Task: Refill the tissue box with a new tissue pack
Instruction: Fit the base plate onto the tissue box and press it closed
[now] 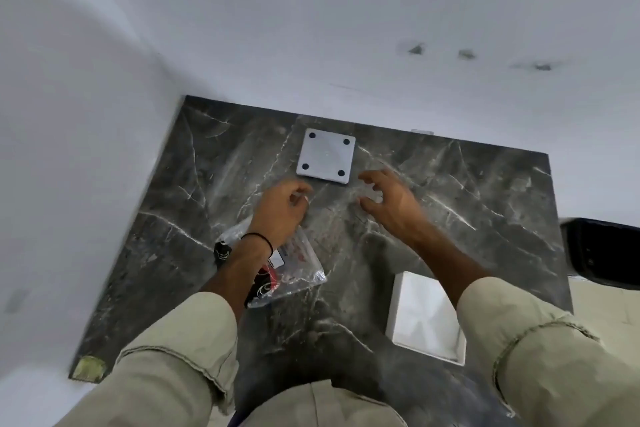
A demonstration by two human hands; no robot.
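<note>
Head cam: left hand (pixel 282 206) & right hand (pixel 391 199) both empty, fingers loose, just below lid (pixel 326 160); tissue pack (pixel 298 270) lies lower left, nearer left hand.

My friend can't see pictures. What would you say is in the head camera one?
A left hand and right hand hover over a dark marble table just short of a white square panel with four black dots. A clear plastic pack lies under the left forearm; an open white box sits near the right sleeve.
</note>
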